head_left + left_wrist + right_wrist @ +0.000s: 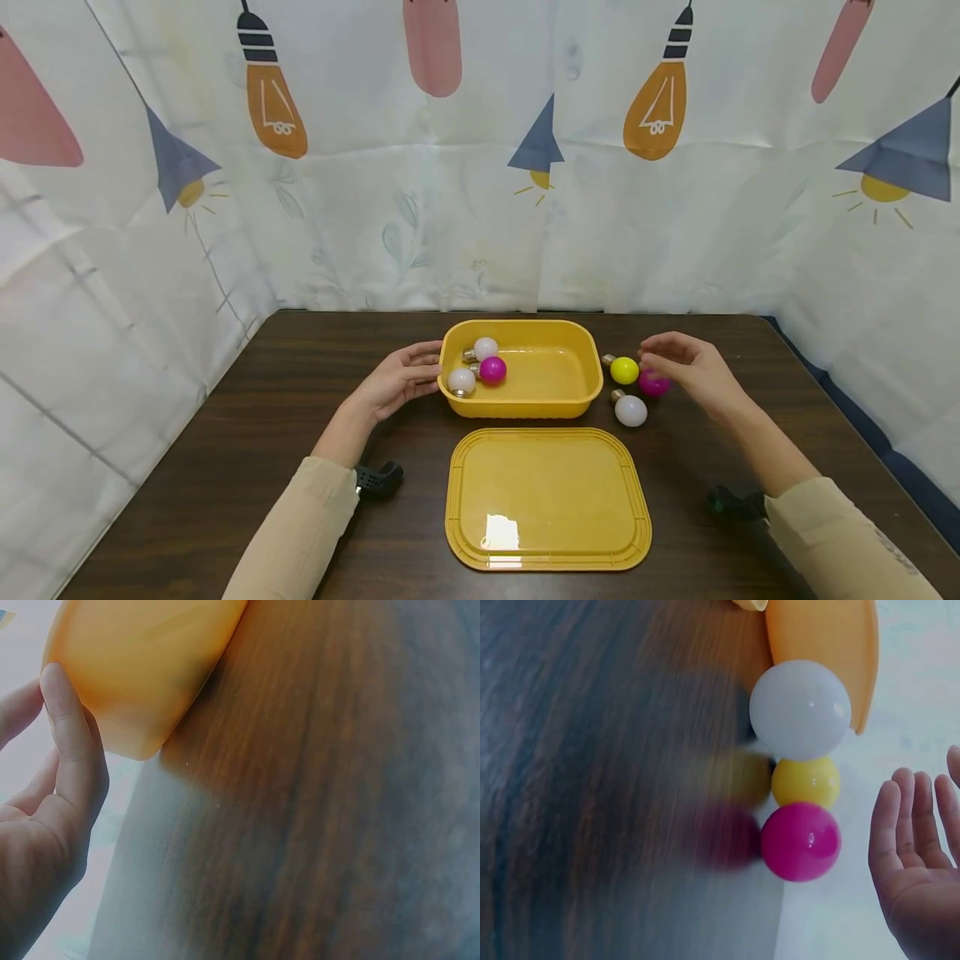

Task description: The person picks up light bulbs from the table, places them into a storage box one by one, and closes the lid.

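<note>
A yellow plastic bin [551, 409] holds two white light bulbs, one at the back [486, 347] and one in the front left corner [461, 381], and a magenta light bulb [492, 370]. The fingers of my left hand [390, 382] touch the bin's left side; in the left wrist view they lie at its outer wall [142, 667]. Right of the bin lie a yellow bulb [624, 371], a white bulb [631, 411] and another magenta bulb [801, 841]. Over that magenta bulb hovers my right hand [693, 371], holding nothing, its fingers extended in the right wrist view.
A flat yellow lid [547, 500] lies on the dark wooden table [225, 467] in front of the bin. Printed white cloth [480, 208] hangs behind the table and at both sides.
</note>
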Tool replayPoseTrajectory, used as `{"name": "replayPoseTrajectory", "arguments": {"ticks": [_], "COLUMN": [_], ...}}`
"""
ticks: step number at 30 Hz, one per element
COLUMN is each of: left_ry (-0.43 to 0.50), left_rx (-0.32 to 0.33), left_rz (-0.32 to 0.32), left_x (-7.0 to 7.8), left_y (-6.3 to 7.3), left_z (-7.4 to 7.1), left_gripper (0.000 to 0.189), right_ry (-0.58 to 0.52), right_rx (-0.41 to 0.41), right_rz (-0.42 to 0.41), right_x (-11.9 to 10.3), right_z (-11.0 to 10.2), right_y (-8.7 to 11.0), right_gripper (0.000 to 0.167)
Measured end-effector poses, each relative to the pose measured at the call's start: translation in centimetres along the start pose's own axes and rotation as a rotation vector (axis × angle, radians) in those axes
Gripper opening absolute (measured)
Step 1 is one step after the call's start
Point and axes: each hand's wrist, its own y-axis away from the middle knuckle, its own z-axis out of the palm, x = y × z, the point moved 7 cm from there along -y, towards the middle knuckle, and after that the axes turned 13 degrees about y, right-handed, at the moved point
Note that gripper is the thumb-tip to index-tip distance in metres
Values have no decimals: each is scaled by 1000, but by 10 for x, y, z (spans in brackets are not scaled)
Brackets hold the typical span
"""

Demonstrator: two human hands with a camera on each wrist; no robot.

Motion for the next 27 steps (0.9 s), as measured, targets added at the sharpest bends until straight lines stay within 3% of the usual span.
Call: {"name": "replayPoseTrajectory", "arguments": {"ticks": [12, 20, 27], "left_ry": [-9, -5, -6], "left_rx": [-23, -33, -19], "left_rz": [3, 14, 6], "left_x": [0, 1, 0], "left_y": [0, 1, 1], "left_z": [0, 1, 0], "left_gripper": [58, 59, 59], "right_ry": [52, 24, 58], "right_rx": [13, 51, 60], "right_rz": [83, 59, 94], "right_x": [11, 21, 28], "right_z": [-10, -15, -19], "right_y": [12, 16, 18], "right_gripper": [50, 49, 51]}}
